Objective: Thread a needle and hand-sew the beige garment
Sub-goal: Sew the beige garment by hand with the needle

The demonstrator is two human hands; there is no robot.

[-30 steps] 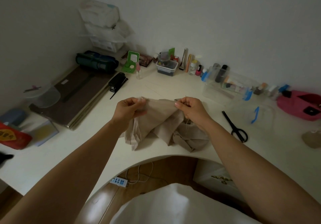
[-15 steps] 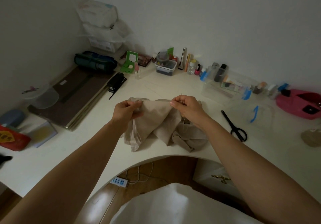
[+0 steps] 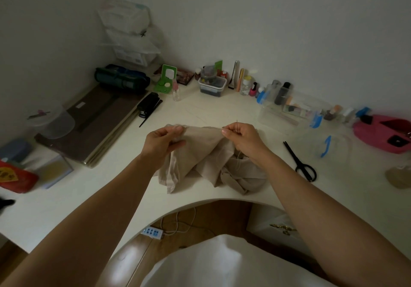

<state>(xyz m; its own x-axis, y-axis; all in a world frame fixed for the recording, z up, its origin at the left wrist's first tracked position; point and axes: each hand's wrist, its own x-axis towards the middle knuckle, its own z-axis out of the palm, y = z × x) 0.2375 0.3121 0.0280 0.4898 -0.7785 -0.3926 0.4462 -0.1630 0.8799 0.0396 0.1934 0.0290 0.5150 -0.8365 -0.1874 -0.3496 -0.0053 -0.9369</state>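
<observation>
The beige garment [image 3: 208, 153] is held up over the white desk [image 3: 66, 197], its lower folds bunched on the desktop. My left hand [image 3: 163, 143] pinches the garment's top edge at the left. My right hand [image 3: 242, 138] pinches the same edge at the right and also holds a thin needle [image 3: 237, 124] that points upward between its fingers. A pale thread [image 3: 239, 156] hangs below my right hand onto the cloth.
Black scissors [image 3: 300, 162] lie right of the garment. Clear plastic boxes [image 3: 287, 113], small bottles [image 3: 246, 85] and a pink case [image 3: 382, 134] line the back and right. A black stapler [image 3: 149, 106], dark boards [image 3: 97, 122] and a clear tub [image 3: 53, 119] sit at the left.
Both hands have lifted the garment's top edge slightly and drawn it taut between them. The needle stays upright in my right hand.
</observation>
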